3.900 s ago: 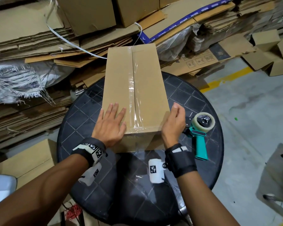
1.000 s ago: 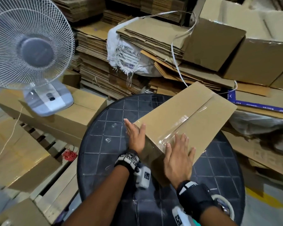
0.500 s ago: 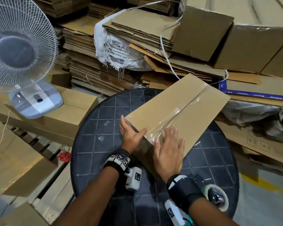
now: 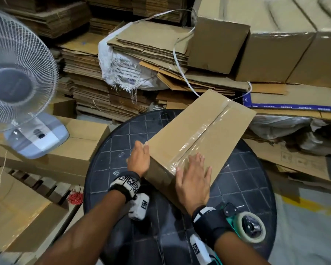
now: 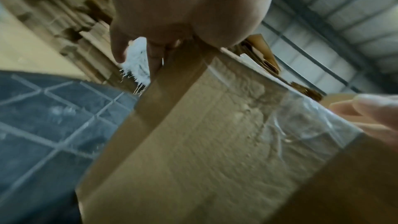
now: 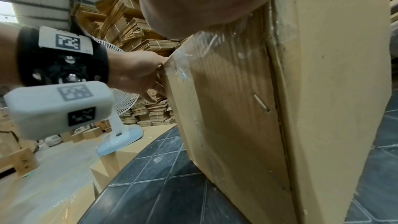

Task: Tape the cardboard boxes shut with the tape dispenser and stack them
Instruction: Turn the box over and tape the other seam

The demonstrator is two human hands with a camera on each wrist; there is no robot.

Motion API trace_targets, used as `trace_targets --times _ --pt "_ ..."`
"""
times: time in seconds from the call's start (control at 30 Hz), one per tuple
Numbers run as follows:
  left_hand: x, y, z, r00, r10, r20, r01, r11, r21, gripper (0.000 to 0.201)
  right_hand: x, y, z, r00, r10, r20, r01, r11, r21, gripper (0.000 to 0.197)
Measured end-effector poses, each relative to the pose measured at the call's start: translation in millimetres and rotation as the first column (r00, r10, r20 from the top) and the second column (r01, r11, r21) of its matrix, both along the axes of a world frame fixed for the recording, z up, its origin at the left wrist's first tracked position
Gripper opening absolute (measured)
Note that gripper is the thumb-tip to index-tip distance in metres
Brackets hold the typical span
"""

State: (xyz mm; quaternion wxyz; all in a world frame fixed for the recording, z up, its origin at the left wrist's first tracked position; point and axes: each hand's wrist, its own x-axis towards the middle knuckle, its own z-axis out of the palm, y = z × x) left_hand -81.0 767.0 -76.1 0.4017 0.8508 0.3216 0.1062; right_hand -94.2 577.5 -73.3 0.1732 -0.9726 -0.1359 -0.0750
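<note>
- A long cardboard box (image 4: 197,138) is seen at the centre of the head view, lying aslant on the round black table (image 4: 122,142), its far end reaching toward the upper right of the frame.
- Its top seam is already covered by a strip of clear tape (image 4: 203,131), folded down over the near end face; the taping step is judged done for this box.
- The left hand (image 4: 139,159) is laid against the box's left side near the close corner, fingers straight, nothing clasped.
- The right hand (image 4: 193,180) is pressed flat on the top near the close edge, fingers spread and extended over the tape end.
- The tape dispenser (image 4: 246,226), teal-handled, is left on the table at the lower right, just behind the right wrist, untouched.
- The step in hand is judged to be the handling of the sealed box toward stacking.
- A firmer two-sided hold is called for next, then a lift clear of the table.
- Taped boxes (image 4: 275,54) are stacked at the upper right; whether that is the intended stack cannot be told.
</note>
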Motion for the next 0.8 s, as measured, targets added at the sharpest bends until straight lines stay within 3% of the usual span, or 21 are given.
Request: trace_targets --times 0.07,0.13,0.2,0.27,0.33,0.37,0.47,0.6,0.8 --pt "-0.6 9.3 7.7 0.99 -0.135 -0.04 0.14 0.975 0.172 0.034 -1.0 -2.5 1.5 1.0 0.024 -0.002 -0.024 0.999 -0.035 0.068" --pt "2.6 15.9 16.2 0.947 -0.319 -0.035 0.309 0.88 0.362 0.052 -2.5 -3.2 2.9 0.999 0.033 0.004 -0.033 0.999 -0.033 0.066" --pt "13.2 18.3 24.3 0.82 -0.57 -0.058 0.526 0.708 0.472 0.07 -2.9 -3.3 4.1 1.0 0.007 0.004 -0.007 0.999 -0.034 0.068" --pt "24.0 18.4 27.3 0.641 -0.751 -0.161 0.702 0.488 0.519 0.078 -2.0 -2.7 9.6 0.995 -0.063 -0.076 0.058 0.996 -0.071 0.079" --pt "30.6 19.0 21.4 0.511 -0.802 -0.308 0.792 0.301 0.531 0.079 1.9 -3.8 18.7 0.961 -0.165 -0.223 0.144 0.984 -0.106 0.094" --pt "31.5 19.1 16.0 0.491 -0.789 -0.369 0.802 0.244 0.546 0.079 6.3 -4.8 23.4 0.935 -0.214 -0.284 0.187 0.975 -0.121 0.1" --pt "32.4 19.5 7.6 0.503 -0.754 -0.424 0.789 0.199 0.582 0.077 31.0 -6.9 30.7 0.853 -0.354 -0.383 0.303 0.934 -0.188 0.105" --pt "32.7 23.1 8.3 0.444 -0.792 -0.419 0.799 0.139 0.585 0.081 66.4 -8.7 34.5 0.751 -0.492 -0.441 0.452 0.869 -0.201 0.11" --pt "35.9 29.0 8.4 0.338 -0.805 -0.487 0.829 0.009 0.56 0.078 37.0 1.6 30.2 0.715 -0.519 -0.469 0.497 0.849 -0.181 0.126"
